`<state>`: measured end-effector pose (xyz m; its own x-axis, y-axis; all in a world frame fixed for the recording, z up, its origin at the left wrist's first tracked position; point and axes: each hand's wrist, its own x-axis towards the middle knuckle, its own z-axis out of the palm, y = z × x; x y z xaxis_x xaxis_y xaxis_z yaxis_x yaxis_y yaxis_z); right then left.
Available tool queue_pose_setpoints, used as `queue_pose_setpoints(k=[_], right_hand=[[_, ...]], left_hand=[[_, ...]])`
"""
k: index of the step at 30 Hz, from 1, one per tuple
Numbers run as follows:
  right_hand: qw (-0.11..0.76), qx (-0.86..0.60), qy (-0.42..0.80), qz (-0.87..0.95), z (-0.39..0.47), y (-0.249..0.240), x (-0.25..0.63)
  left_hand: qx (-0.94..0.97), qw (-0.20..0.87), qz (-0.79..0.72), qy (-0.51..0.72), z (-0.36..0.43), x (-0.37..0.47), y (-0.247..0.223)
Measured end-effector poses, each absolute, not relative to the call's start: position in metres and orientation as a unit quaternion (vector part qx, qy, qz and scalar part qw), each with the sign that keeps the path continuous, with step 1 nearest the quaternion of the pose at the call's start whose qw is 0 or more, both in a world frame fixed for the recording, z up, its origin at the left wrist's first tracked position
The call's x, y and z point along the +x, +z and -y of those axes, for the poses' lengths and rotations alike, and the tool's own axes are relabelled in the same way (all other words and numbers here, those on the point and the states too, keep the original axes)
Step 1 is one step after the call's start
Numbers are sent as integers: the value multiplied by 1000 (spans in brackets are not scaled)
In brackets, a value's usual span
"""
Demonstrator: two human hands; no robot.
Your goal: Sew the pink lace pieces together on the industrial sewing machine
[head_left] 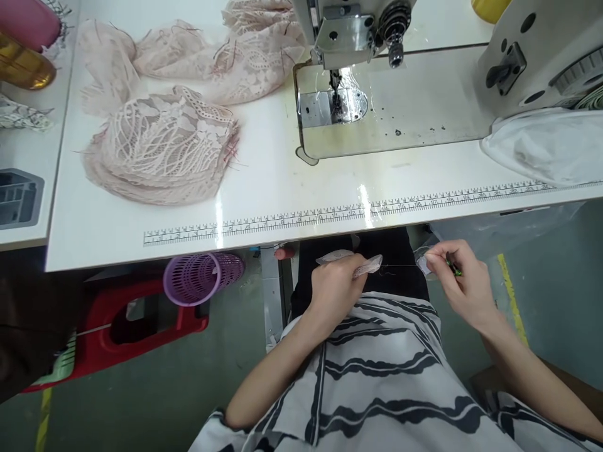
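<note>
Over my lap, my left hand (336, 285) is closed around a small pale lace piece (369, 266), whose ends stick out on both sides of the fist. A thin thread (399, 266) runs taut from the lace to my right hand (464, 285). The right fingers are pinched together at the thread's end, beside a small whitish scrap (423, 263). Something green (455, 269) shows inside that hand, mostly hidden by the fingers; its kind is unclear. On the table lies a stack of pale pink lace pieces (160, 147) with loose reddish threads, joined by more bunched lace (254, 63) behind.
A sewing machine (348, 37) stands at the back, its needle over a metal plate. A printed ruler (301, 221) follows the table's front edge. White cloth (549, 147) lies at right. Below left are a purple basket (188, 282) and a red stool (108, 314).
</note>
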<state>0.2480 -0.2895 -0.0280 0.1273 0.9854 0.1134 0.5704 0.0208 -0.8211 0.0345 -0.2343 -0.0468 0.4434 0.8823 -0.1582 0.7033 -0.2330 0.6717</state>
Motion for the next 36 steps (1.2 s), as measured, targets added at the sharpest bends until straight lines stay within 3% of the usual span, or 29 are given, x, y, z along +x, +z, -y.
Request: queue_pose_setpoints(k=[4,8,14,19,25,28,30,32,34,36], right_hand=[[302,-600,189,716,288,-36,257],[255,-583,251,729,286,-40,252],[444,-558,458,531,283,-39,231],[489,-458,644,370,280,-45,214],[399,-536,521,531,277,-34,212],[457,-591,408,524,277,-32,242],[525,-675,297,425,284,-36,280],[536,-733,252,334,303,-48,326],[461,-755,313,345,333,-66,368],[359,-704,384,477,370,-84,398]], left_hand=[[749,401,-503,159,232,38,-37],[680,493,-517,167,226,38,-29],[640,567,-489,170,227,34,-31],[638,567,-484,190,233,41,-33],[797,334,-481,147,239,43,-36],[805,265,-521,102,233,29,-42],[764,289,-570,84,227,17,-44],[724,352,-585,100,221,9,-44],[706,409,-559,146,219,8,-41],[703,440,-524,193,218,12,-38]])
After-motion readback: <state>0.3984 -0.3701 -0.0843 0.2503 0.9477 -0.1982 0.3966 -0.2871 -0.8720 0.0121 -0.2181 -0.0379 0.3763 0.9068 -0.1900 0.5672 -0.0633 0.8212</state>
